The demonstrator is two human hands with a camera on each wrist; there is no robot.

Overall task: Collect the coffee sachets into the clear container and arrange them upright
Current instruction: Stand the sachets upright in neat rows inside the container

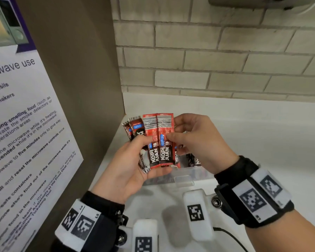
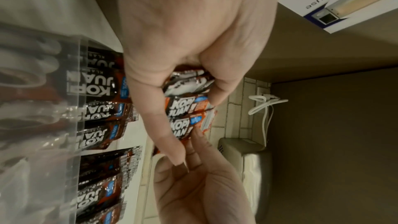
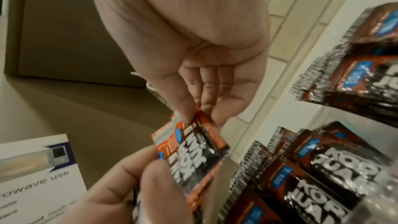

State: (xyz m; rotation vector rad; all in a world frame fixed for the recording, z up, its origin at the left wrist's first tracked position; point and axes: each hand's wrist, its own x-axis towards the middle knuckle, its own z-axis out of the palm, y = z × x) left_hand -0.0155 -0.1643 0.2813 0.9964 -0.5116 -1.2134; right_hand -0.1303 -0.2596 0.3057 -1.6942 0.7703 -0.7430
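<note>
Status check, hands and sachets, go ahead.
Left hand grips fanned sachets. Right hand pinches one. Clear container below, sachets already inside. Nothing blocking.

Both wrists: black bands (image 1: 244, 180) carrying white tags printed with black square markers. White camera blocks (image 1: 197, 213) bolted on; thin black cable trails right.

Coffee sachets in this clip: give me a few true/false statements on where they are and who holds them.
1. The left hand grips a fanned bunch of Kopi Juan sachets. True.
2. The right hand hangs idle, away from the bunch. False: its thumb and fingers pinch one sachet of the bunch.
3. Other sachets already stand in the clear container. True.
4. The bunch lies flat on the counter. False: it is held above the white counter.
</note>
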